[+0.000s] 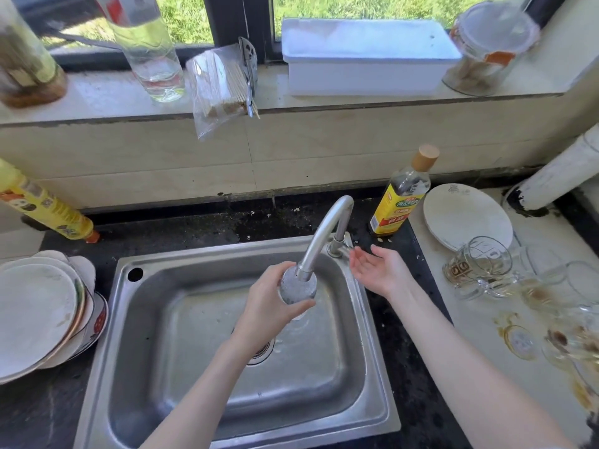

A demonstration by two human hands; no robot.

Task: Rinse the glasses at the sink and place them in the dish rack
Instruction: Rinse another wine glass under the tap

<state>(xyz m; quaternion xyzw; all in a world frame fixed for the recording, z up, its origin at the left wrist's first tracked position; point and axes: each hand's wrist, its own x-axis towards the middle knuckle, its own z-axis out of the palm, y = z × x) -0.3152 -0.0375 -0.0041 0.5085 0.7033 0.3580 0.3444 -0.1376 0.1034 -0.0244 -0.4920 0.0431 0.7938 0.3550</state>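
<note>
My left hand (270, 303) grips a clear glass (297, 286) under the spout of the steel faucet (327, 233), over the steel sink (377, 351). Water foams inside the glass. My right hand (377, 267) hovers open, palm up, just right of the faucet base and holds nothing. Several dirty glasses (551, 296) and a glass mug (479, 265) lie on the white counter at the right. No dish rack shows in this view.
Stacked plates (39, 312) sit left of the sink. A white plate (466, 215) and an oil bottle (402, 192) stand behind the glasses. A yellow bottle (42, 205) lies at the left. The sill holds bottles, a white box (366, 56) and a jar.
</note>
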